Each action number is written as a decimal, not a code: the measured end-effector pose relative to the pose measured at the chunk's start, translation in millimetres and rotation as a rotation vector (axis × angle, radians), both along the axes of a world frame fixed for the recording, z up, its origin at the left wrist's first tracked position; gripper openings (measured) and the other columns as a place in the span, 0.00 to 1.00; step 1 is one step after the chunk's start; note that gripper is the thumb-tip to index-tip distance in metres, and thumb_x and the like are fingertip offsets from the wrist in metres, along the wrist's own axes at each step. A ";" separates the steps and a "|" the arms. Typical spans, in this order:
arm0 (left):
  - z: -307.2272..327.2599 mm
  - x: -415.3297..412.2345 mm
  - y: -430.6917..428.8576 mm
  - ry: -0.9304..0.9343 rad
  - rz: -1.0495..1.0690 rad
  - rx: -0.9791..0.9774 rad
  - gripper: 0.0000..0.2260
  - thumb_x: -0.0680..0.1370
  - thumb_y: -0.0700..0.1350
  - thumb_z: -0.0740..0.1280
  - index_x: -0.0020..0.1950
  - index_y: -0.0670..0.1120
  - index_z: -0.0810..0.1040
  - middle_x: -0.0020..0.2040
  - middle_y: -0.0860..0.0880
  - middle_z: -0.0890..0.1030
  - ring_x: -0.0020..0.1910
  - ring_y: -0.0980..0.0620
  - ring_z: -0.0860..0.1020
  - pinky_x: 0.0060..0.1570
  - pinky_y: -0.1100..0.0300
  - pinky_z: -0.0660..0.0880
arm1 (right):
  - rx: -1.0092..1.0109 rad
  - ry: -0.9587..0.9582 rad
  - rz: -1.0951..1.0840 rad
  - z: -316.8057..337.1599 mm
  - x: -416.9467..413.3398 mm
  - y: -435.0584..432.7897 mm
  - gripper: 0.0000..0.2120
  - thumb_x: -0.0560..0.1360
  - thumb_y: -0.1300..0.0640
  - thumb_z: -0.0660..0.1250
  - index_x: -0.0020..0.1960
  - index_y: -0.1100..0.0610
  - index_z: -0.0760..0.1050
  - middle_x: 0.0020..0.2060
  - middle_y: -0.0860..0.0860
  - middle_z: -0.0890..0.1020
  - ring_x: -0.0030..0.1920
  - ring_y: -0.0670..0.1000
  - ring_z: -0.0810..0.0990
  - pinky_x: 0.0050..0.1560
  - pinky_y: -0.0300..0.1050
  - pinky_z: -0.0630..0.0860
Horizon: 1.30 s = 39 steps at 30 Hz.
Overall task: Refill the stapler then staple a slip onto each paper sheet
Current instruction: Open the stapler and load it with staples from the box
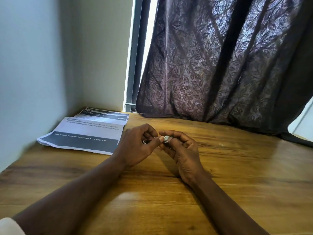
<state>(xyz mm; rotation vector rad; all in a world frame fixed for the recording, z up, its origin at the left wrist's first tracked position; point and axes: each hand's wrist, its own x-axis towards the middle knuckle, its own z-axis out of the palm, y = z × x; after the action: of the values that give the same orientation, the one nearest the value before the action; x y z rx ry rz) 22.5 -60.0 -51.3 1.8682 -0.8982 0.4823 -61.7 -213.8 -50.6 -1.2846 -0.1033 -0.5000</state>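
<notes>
Both hands meet above the middle of the wooden table. My right hand pinches a small silvery metal piece, which looks like a block of staples or the stapler's end; most of it is hidden by fingers. My left hand is curled around a dark metallic object, of which only a sliver shows; its thumb tip touches the silvery piece. A stack of printed paper sheets with dark bands lies at the back left, just beyond my left hand. No slips are visible.
A wall runs along the table's left side and meets the back corner. A dark leaf-patterned curtain hangs behind the table and drapes onto its back edge. A tiny pale scrap lies on the wood to the right of my hands.
</notes>
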 end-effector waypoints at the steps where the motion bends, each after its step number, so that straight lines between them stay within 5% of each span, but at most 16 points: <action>1: -0.1 0.6 -0.2 0.012 0.003 -0.003 0.09 0.75 0.55 0.75 0.49 0.52 0.83 0.40 0.58 0.84 0.40 0.59 0.82 0.40 0.66 0.78 | -0.001 0.001 0.004 0.1 -0.2 -0.4 0.08 0.79 0.69 0.65 0.55 0.65 0.81 0.56 0.62 0.85 0.58 0.59 0.84 0.58 0.52 0.82; 10: -0.8 3.3 -3.7 0.002 -0.019 -0.043 0.06 0.74 0.52 0.76 0.46 0.52 0.84 0.39 0.57 0.84 0.40 0.56 0.82 0.41 0.60 0.81 | 0.008 0.016 -0.033 -2.6 2.2 -0.6 0.14 0.75 0.66 0.73 0.61 0.61 0.80 0.50 0.63 0.82 0.51 0.55 0.85 0.52 0.47 0.83; 16: 2.0 0.1 -5.5 -0.004 -0.006 -0.067 0.04 0.72 0.49 0.76 0.43 0.51 0.83 0.37 0.57 0.83 0.38 0.56 0.81 0.38 0.68 0.75 | 0.014 0.010 -0.033 -0.9 1.0 -1.4 0.15 0.75 0.68 0.72 0.61 0.62 0.79 0.44 0.60 0.81 0.46 0.54 0.85 0.54 0.51 0.84; 23: 4.3 -2.1 -5.0 0.034 -0.069 -0.054 0.12 0.69 0.56 0.67 0.47 0.52 0.82 0.40 0.57 0.84 0.41 0.54 0.82 0.42 0.56 0.82 | 0.041 0.002 -0.098 -0.1 1.5 -3.9 0.14 0.75 0.69 0.72 0.59 0.63 0.78 0.46 0.63 0.83 0.47 0.57 0.84 0.50 0.50 0.85; 26: 3.8 -1.3 -4.6 0.059 -0.120 -0.055 0.08 0.73 0.50 0.68 0.50 0.52 0.81 0.41 0.55 0.85 0.40 0.53 0.83 0.42 0.52 0.82 | 0.079 0.006 -0.128 0.1 3.6 -7.0 0.13 0.74 0.69 0.73 0.58 0.62 0.78 0.43 0.60 0.85 0.45 0.54 0.85 0.46 0.47 0.84; 31: 7.5 -6.2 -2.2 0.068 -0.266 -0.011 0.08 0.80 0.39 0.65 0.51 0.49 0.83 0.46 0.55 0.85 0.41 0.53 0.81 0.40 0.62 0.76 | 0.155 0.028 -0.195 1.1 4.1 -12.3 0.13 0.74 0.68 0.73 0.57 0.61 0.78 0.37 0.55 0.86 0.41 0.51 0.85 0.45 0.46 0.85; 34: 7.4 -7.2 -0.4 0.117 -0.306 -0.019 0.08 0.79 0.45 0.64 0.46 0.50 0.84 0.48 0.53 0.86 0.47 0.48 0.82 0.45 0.49 0.79 | 0.219 0.034 -0.213 2.2 3.8 -13.5 0.12 0.73 0.68 0.74 0.56 0.61 0.78 0.38 0.55 0.86 0.40 0.51 0.85 0.43 0.44 0.85; 39: 9.0 -8.8 1.0 0.223 -0.326 -0.062 0.09 0.77 0.45 0.66 0.44 0.45 0.86 0.47 0.50 0.87 0.47 0.45 0.84 0.46 0.44 0.82 | 0.277 0.033 -0.231 2.9 5.0 -16.2 0.12 0.73 0.68 0.74 0.55 0.60 0.78 0.40 0.57 0.87 0.41 0.52 0.86 0.41 0.43 0.84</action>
<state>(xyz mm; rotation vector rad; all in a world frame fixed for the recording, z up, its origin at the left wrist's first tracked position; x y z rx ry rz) 13.7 -59.0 -42.3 1.6398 -0.9992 0.0980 -56.8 -230.1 -47.7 -1.0371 0.1395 -0.6664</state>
